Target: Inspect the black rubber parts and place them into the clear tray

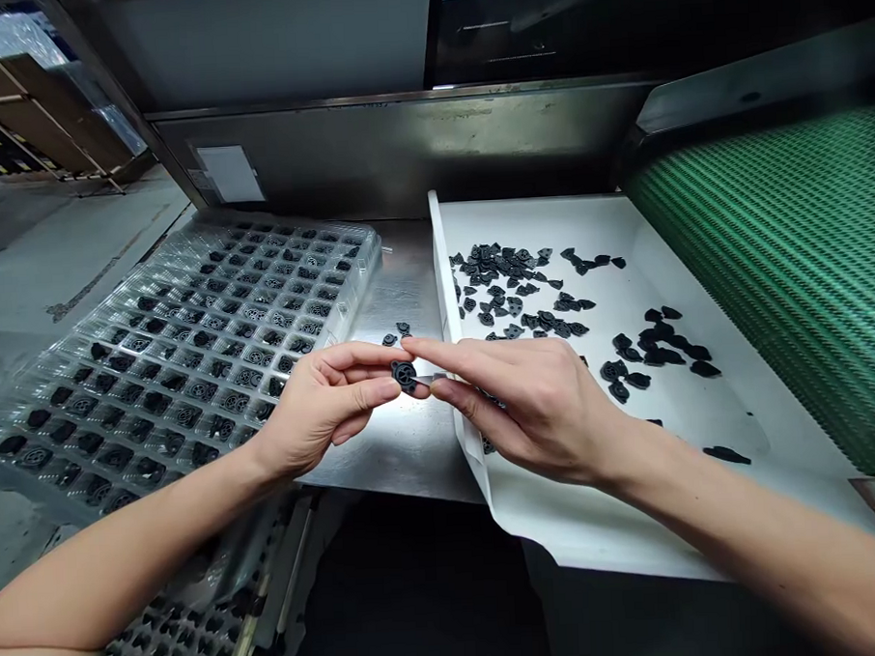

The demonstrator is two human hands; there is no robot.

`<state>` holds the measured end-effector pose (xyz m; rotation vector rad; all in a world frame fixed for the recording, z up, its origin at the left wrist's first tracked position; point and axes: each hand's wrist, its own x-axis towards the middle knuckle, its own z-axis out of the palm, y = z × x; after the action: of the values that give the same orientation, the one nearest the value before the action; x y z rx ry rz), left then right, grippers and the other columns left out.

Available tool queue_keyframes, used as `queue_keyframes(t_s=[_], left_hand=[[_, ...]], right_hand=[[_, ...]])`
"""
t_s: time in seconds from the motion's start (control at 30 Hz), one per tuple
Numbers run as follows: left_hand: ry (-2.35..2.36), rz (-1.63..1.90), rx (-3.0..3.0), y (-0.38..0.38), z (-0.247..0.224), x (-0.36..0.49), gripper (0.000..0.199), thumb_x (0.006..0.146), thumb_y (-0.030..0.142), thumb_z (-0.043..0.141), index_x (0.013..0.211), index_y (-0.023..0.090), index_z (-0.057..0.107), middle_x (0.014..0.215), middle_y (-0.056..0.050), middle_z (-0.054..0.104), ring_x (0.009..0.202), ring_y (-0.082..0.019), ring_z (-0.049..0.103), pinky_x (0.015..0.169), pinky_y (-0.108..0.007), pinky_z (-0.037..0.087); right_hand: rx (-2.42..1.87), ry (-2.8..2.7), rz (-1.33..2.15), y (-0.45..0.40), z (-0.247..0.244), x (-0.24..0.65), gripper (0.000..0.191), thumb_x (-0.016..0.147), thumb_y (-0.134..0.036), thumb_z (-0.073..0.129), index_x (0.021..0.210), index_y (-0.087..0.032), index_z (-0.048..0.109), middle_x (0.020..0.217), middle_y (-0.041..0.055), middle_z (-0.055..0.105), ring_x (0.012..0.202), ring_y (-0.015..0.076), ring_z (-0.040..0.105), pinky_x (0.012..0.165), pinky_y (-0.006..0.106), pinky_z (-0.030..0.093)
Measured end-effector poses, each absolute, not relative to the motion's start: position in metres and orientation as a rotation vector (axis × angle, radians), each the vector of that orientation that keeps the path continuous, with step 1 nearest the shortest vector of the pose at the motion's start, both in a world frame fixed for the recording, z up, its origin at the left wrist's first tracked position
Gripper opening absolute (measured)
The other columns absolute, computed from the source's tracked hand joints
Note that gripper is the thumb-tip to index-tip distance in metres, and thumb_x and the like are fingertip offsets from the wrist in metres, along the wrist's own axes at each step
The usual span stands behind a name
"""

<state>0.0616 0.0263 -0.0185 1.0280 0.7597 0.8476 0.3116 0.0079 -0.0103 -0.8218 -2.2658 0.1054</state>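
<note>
My left hand (331,400) pinches a small black plastic part (404,374) with openwork like spokes. My right hand (527,392) grips a thin, shiny metal blade (429,379), its tip against the lower right edge of that part. The right index finger reaches to the part's top edge. Both hands are above the bare metal table (400,455), between the clear tray and the white bin. Two similar small black parts (390,339) lie on the metal just beyond my fingers.
To the left, a clear plastic tray (360,302) holds black parts in its pockets. The white bin (665,231) on the right has many loose black parts scattered in it. A green mesh conveyor belt (788,226) runs alongside. More filled trays (176,639) stand lower left.
</note>
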Motion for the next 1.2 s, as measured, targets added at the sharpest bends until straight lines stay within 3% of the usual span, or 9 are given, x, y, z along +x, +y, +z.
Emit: queue_keyframes(t_s=[0.17, 0.57, 0.77, 1.03, 1.2], left_hand=[[0.771, 0.853, 1.021, 0.0248, -0.0176, 0.0620, 0.023, 0.085, 0.022, 0.092, 0.108, 0.022, 0.088, 0.085, -0.006, 0.078, 0.041, 0.002, 0.038, 0.035, -0.010, 0.024], [0.726, 0.826, 1.033, 0.0248, -0.0177, 0.0604, 0.022, 0.089, 0.021, 0.089, 0.110, 0.023, 0.087, 0.094, -0.011, 0.082, 0.042, 0.002, 0.038, 0.037, -0.011, 0.023], [0.715, 0.800, 1.044, 0.0249, -0.0158, 0.0610, 0.021, 0.091, 0.023, 0.087, 0.112, 0.020, 0.086, 0.099, -0.016, 0.083, 0.041, 0.001, 0.037, 0.037, -0.013, 0.022], [0.766, 0.825, 1.048, 0.0270, -0.0151, 0.0595, 0.026, 0.088, 0.025, 0.089, 0.114, 0.020, 0.086, 0.095, -0.013, 0.083, 0.041, 0.000, 0.034, 0.037, -0.015, 0.021], [0.768, 0.815, 1.053, 0.0271, -0.0146, 0.0600, 0.027, 0.088, 0.025, 0.089, 0.114, 0.020, 0.086, 0.096, -0.012, 0.082, 0.043, 0.001, 0.035, 0.039, -0.016, 0.021]], right_hand=[[-0.824, -2.274, 0.087, 0.0076, -0.0087, 0.3111, 0.036, 0.111, -0.022, 0.061, 0.144, -0.008, 0.067, 0.097, 0.0037, 0.078, 0.067, 0.0109, 0.064, 0.059, 0.027, 0.043], [-0.811, -2.249, 0.162, 0.0076, -0.0094, 0.3108, 0.034, 0.112, -0.017, 0.056, 0.143, -0.012, 0.067, 0.108, 0.0011, 0.081, 0.079, 0.0094, 0.072, 0.062, 0.025, 0.045], [-0.870, -2.248, 0.165, 0.0077, -0.0083, 0.3126, 0.030, 0.112, -0.020, 0.055, 0.137, -0.016, 0.072, 0.098, 0.0004, 0.077, 0.064, 0.0091, 0.059, 0.057, 0.027, 0.038], [-0.913, -2.249, 0.247, 0.0071, -0.0064, 0.3128, 0.035, 0.112, -0.020, 0.054, 0.145, -0.017, 0.065, 0.112, 0.0046, 0.081, 0.079, 0.0125, 0.072, 0.066, 0.026, 0.048], [-0.948, -2.194, 0.285, 0.0061, -0.0049, 0.3105, 0.035, 0.113, -0.027, 0.056, 0.145, -0.015, 0.065, 0.104, 0.0055, 0.081, 0.078, 0.0130, 0.073, 0.064, 0.026, 0.048]])
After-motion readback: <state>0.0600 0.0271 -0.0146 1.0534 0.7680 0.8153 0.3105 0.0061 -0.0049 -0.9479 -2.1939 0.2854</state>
